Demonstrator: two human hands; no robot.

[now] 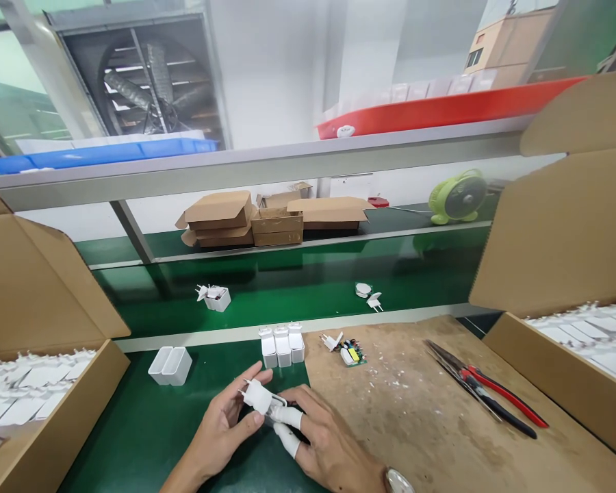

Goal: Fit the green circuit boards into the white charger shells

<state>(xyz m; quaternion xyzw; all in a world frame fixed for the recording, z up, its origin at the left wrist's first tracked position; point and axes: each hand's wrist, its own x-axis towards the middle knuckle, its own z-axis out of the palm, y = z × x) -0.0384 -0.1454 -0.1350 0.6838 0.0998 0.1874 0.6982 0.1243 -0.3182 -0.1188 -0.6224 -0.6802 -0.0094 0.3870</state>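
My left hand (pixel 224 419) and my right hand (pixel 322 438) meet low in the middle of the view, both closed on a small white plug adapter (pixel 259 396) with metal pins pointing up-left. Two fingers of my right hand wear white finger cots. Just beyond the hands stand three white adapter bodies (pixel 282 344) in a row. Two empty white shells (pixel 170 365) lie to the left on the green mat.
Red-handled pliers (pixel 485 394) lie on a brown work board (pixel 415 411), with a small circuit board (pixel 352 354) near its far edge. Open cardboard boxes of white parts flank me at left (pixel 35 390) and right (pixel 590 342). Loose adapter pieces (pixel 214 296) sit on the green conveyor.
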